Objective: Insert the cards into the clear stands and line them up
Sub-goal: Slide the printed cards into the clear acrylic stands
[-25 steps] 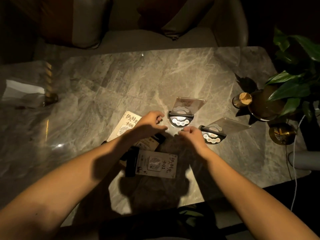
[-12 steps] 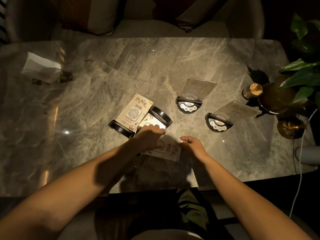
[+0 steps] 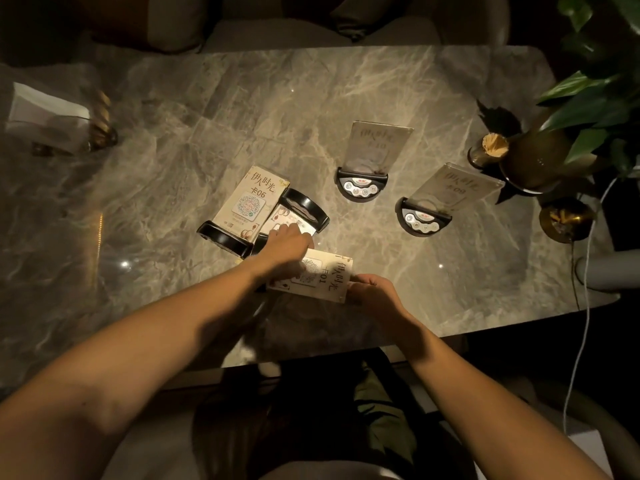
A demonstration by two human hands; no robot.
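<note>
My right hand (image 3: pixel 372 294) pinches the near-right edge of card 01 (image 3: pixel 329 278), cream with a QR square and dark lettering. My left hand (image 3: pixel 285 249) lies over its other end, fingers curled; I cannot tell its grasp. Just beyond lie 2 stands, card 06 (image 3: pixel 251 202) topmost. Farther right, 2 upright stands (image 3: pixel 363 183) hold cards.

Dim room, one warm pool of light on the marble table (image 3: pixel 346 98).

Light peaks around the table's centre, fading toward its edges; forearm shadows fall on its near rim, small glare specks dot it, and wide-angle bending curves its edges.
</note>
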